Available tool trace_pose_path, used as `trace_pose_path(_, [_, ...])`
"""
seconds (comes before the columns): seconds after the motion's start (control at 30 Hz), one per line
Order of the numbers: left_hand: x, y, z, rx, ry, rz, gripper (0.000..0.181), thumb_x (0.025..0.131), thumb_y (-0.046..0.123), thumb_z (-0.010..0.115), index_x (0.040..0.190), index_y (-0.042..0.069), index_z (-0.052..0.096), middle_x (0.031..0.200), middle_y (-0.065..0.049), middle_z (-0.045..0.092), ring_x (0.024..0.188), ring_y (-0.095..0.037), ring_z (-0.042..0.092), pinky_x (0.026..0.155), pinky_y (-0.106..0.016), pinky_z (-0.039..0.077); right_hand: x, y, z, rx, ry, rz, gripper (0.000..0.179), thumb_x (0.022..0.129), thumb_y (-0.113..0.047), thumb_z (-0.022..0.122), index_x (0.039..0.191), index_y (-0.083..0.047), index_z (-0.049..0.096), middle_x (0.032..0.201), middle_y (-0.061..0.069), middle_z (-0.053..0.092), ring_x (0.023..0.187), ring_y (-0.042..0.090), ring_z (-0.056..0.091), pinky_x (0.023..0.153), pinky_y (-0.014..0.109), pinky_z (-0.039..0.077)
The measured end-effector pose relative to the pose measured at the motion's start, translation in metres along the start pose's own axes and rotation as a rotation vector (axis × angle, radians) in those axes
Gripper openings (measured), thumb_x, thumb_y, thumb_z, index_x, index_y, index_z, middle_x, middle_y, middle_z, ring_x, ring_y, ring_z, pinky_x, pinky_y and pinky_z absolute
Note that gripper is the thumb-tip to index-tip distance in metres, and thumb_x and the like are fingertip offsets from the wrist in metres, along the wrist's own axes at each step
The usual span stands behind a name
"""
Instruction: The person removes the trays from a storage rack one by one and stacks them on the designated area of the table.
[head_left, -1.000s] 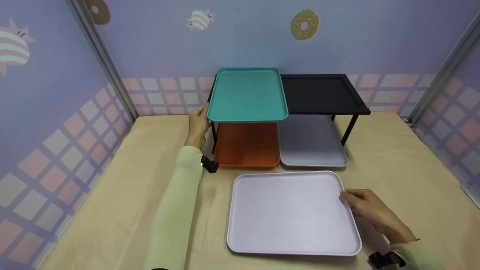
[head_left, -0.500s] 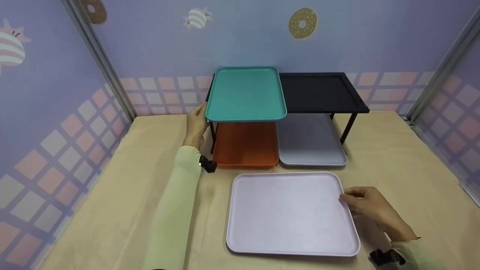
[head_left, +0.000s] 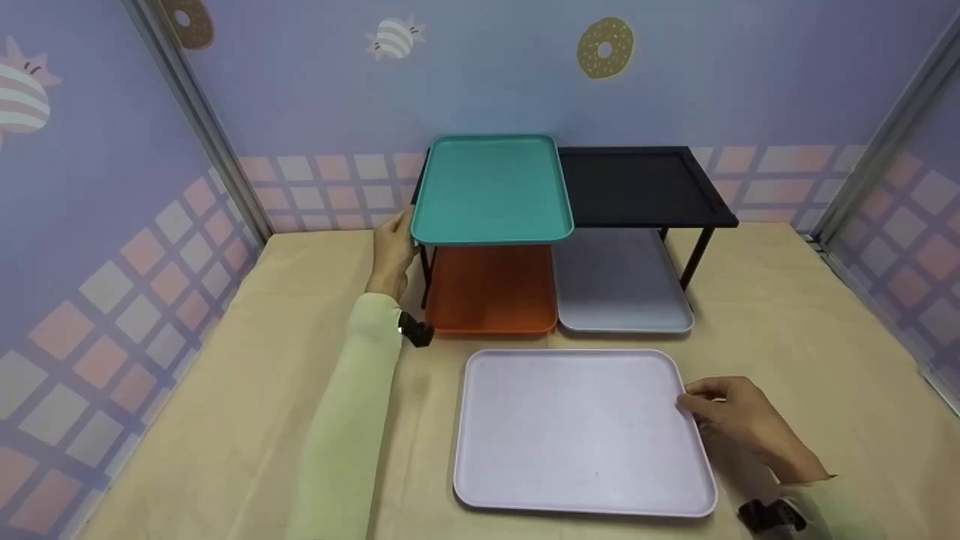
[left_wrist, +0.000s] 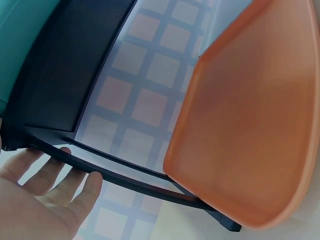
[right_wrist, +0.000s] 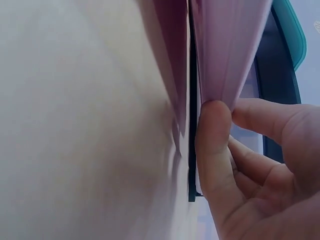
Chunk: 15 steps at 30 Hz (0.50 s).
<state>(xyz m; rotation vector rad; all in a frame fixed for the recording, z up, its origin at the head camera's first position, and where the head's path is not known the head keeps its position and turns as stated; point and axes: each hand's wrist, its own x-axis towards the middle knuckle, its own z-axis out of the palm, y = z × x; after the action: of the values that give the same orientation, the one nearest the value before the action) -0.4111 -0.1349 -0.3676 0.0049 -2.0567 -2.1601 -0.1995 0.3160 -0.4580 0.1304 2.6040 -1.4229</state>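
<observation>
My left hand [head_left: 394, 251] grips the left front corner of a black stand [head_left: 637, 187], its fingers [left_wrist: 85, 192] at the leg. A teal tray [head_left: 491, 191] rests on the left half of the stand's top, its corner right beside that hand. My right hand [head_left: 750, 424] pinches the right rim of a pale lavender tray [head_left: 585, 431] between thumb and fingers. This tray lies low over the cloth in front of the stand, and the right wrist view shows the pinched side [right_wrist: 225, 55] raised above the cloth.
Under the stand, an orange tray [head_left: 491, 289] lies on the left and a grey-lavender tray [head_left: 622, 281] on the right. Beige cloth [head_left: 262, 390] covers the table. Patterned walls [head_left: 495, 67] stand behind and at both sides.
The lavender tray's far edge has come down and slightly nearer, with the right hand still pinching its rim. The left hand stays at the stand's corner.
</observation>
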Motion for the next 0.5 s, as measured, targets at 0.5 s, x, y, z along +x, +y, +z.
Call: trace_pose_path(0.5, [-0.0004,-0.0001,0.0004,-0.024,-0.007,-0.003,0.044,0.109,0.04,0.048,0.14,0.013,0.064,0.133,-0.008,0.064,0.121,-0.018,0.058,0.11,-0.042,0.045,0.0004,0.0038,0.0003,0.011,-0.065,-0.04,0.031,0.099,-0.011,0.066,0.117,0.014,0.067,0.098,0.011,0.071,0.084,0.017,0.068,0.07,0.029,0.059])
